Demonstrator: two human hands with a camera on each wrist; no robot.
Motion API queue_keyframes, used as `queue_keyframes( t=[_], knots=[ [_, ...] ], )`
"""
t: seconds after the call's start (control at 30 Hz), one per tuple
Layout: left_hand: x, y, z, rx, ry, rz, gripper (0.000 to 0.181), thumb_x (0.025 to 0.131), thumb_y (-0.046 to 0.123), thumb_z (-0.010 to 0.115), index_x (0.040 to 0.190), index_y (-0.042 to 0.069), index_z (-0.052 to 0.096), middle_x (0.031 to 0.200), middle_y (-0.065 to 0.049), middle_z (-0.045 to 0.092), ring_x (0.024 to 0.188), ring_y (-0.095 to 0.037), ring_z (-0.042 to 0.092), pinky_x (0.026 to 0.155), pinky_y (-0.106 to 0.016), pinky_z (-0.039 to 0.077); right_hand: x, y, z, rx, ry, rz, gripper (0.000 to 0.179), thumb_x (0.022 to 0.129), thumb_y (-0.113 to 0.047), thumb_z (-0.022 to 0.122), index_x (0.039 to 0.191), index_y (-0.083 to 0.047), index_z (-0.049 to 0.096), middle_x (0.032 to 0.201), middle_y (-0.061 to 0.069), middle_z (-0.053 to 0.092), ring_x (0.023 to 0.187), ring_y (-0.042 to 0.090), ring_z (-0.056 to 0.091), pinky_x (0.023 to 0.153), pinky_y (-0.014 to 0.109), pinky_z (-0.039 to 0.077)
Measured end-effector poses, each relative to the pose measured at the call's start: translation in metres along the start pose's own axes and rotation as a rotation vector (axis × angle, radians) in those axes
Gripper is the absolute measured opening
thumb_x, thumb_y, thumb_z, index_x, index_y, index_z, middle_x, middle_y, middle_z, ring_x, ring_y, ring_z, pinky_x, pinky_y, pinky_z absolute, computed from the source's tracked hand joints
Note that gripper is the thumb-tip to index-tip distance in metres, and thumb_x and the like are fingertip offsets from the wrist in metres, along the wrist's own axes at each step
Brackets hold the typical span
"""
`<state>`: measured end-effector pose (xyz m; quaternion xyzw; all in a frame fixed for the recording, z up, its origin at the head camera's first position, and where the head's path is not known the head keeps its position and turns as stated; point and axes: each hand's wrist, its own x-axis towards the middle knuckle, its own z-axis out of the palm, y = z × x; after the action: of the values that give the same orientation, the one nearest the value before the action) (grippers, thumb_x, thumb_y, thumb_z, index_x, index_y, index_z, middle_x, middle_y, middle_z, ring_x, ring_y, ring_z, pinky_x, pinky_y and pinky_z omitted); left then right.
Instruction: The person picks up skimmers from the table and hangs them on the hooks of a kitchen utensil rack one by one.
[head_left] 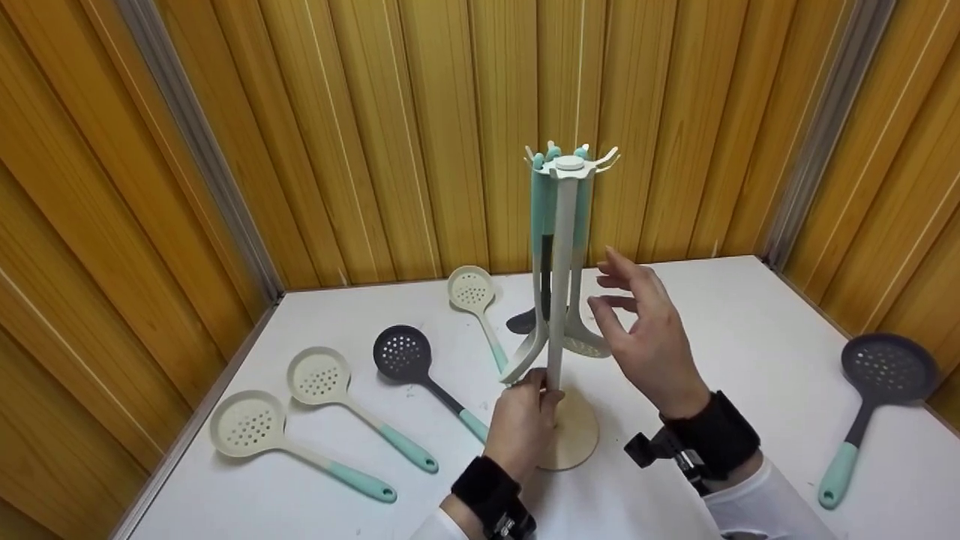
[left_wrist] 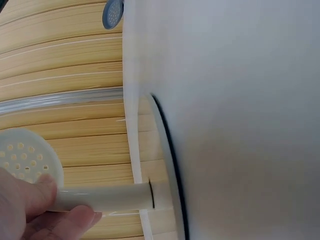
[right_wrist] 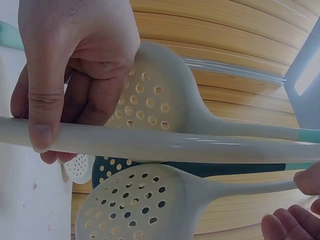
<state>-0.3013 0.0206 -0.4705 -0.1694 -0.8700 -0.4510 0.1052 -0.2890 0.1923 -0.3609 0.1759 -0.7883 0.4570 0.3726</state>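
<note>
My left hand (head_left: 521, 416) grips the white pole (head_left: 560, 300) of a utensil stand low down, just above its round base (head_left: 581, 442). The left wrist view shows thumb and fingers around that pole. From the stand's hooked top (head_left: 574, 169), two cream skimmers (right_wrist: 135, 200) and a dark skimmer (head_left: 546, 277) hang by mint handles. To the right of the hanging skimmers, my right hand (head_left: 649, 337) is raised with loosely bent fingers and nothing between them. In the right wrist view its thumb overlaps one cream skimmer's stem.
Left of the stand lie two cream skimmers (head_left: 247, 424) (head_left: 319, 375) and a dark skimmer (head_left: 403, 354). Another cream skimmer (head_left: 471, 289) lies behind, near the back edge. A further dark skimmer (head_left: 889, 367) is at the table's right side. Wood-patterned walls (head_left: 450, 112) enclose the white table (head_left: 750, 315).
</note>
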Motion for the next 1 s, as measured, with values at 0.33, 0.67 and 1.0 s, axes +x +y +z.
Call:
queue_keyframes(
  t=[0.33,0.67,1.0],
  knots=[
    [-0.001,0.002,0.005,0.053,-0.021,-0.022,0.016,0.108,0.009,0.070,0.123,0.004,0.068,0.099,-0.008,0.078,0.074,-0.006,0.066,0.064,-0.021,0.056,-0.001,0.008,-0.010,-0.043,-0.014,-0.005,0.061,0.102,0.005,0.070,0.160,-0.001,0.053,0.145,0.018,0.064,0.128,0.028,0.066,0.103,0.009,0.052],
    [-0.002,0.005,0.005,0.053,-0.039,-0.021,0.016,0.109,0.011,0.070,0.123,0.006,0.068,0.098,-0.006,0.076,0.074,-0.006,0.065,0.065,-0.022,0.057,-0.005,0.054,-0.056,-0.251,-0.072,-0.069,0.057,0.103,0.005,0.070,0.158,-0.001,0.056,0.137,0.023,0.064,0.124,0.034,0.065,0.102,-0.005,0.037],
    [-0.002,0.001,0.005,0.108,-0.013,0.017,0.013,0.107,0.010,0.071,0.119,0.006,0.068,0.094,-0.005,0.077,0.076,-0.008,0.066,0.067,-0.023,0.056,-0.033,0.124,-0.114,-0.539,-0.206,-0.125,0.058,0.096,0.007,0.076,0.152,0.001,0.059,0.130,0.023,0.066,0.114,0.041,0.068,0.099,-0.008,0.023]
  ],
)
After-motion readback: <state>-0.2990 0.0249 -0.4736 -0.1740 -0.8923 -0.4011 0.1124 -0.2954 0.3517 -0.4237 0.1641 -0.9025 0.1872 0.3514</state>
